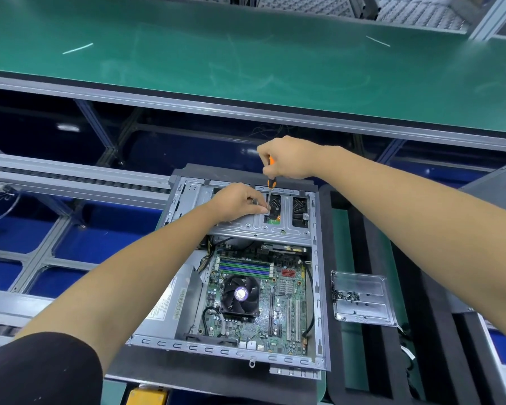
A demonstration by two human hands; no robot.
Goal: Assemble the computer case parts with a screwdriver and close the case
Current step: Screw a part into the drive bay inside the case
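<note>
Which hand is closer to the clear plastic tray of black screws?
Right. The right hand grips the orange-handled screwdriver beyond the tray; the left hand rests farther left.
</note>
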